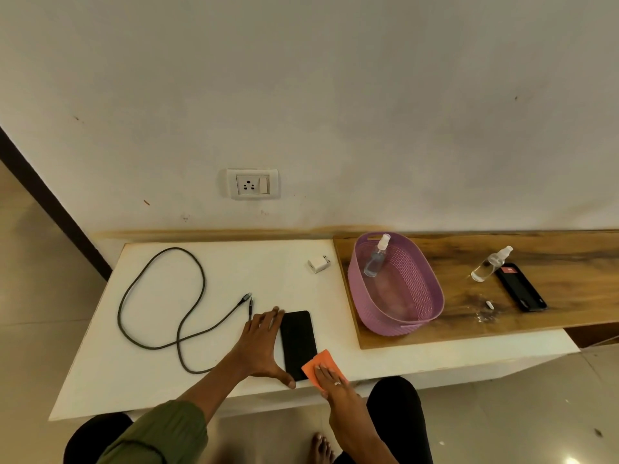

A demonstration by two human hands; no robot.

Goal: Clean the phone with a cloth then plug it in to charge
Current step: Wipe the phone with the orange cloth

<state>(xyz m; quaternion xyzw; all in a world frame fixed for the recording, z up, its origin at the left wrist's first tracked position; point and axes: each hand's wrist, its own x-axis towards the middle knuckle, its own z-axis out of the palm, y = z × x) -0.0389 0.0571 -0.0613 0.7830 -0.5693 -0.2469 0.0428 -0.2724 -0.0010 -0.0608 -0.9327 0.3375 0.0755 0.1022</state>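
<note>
A black phone (298, 341) lies flat on the white table (160, 390) near its front edge. My left hand (263, 346) braces the phone's left side, fingers at its top corner and thumb at its bottom corner. My right hand (331, 380) presses an orange cloth (320, 363) flat onto the phone's lower right corner. A dark charging cable (160, 309) loops over the table's left half, its two plugs ending just left of the phone. A white charger adapter (319, 263) lies at the back of the table. A wall socket (252, 184) sits above the table.
A purple basket (425, 289) holding a spray bottle (376, 257) stands on a wooden board (552, 296) to the right. A second spray bottle (490, 264), another black phone (521, 288) and a small white cap (489, 304) lie further right. My knees and a bare foot are below the table edge.
</note>
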